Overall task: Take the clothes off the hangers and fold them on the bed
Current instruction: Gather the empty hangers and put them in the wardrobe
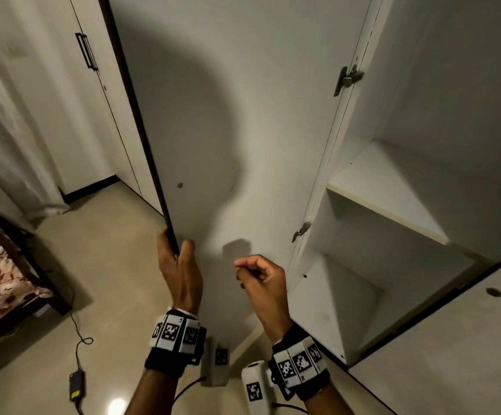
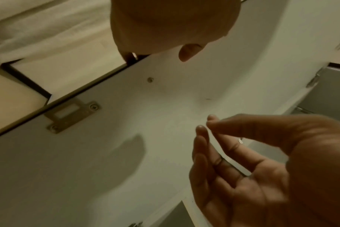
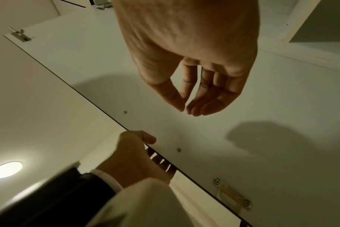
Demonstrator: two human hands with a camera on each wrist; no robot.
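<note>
Beige floor tiles point(image 1: 99, 265) run beneath an open white wardrobe, whose open door point(image 1: 213, 115) serves as the landmark. Nearest the camera, both wrists carry black bands with printed marker tiles. At the door's dark free edge, low down, the left hand point(image 1: 180, 271) grasps the panel: thumb on the inner face, remaining fingers point(image 3: 161, 162) wrapped round the edge to the outer side. Just right of that, in front of the door's inner face and not touching it, the right hand point(image 1: 261, 283) hovers with fingers loosely curled and thumb near the fingertips, grasping nothing. A metal strike plate point(image 2: 72, 116) is screwed to the door's inner face at the edge. Right of the door, past its hinges point(image 1: 348, 79), the wardrobe interior shows white shelves point(image 1: 386, 190); no clothes or hangers are visible in the pictures. Left of the door, a bed point(image 1: 0, 271) with a floral cover stands at the frame edge, a power adapter point(image 1: 77, 384) and cable lying on the floor beside it. Beyond the door, further closed wardrobe doors with a black handle point(image 1: 87, 50) and a pale curtain point(image 1: 3, 130).
</note>
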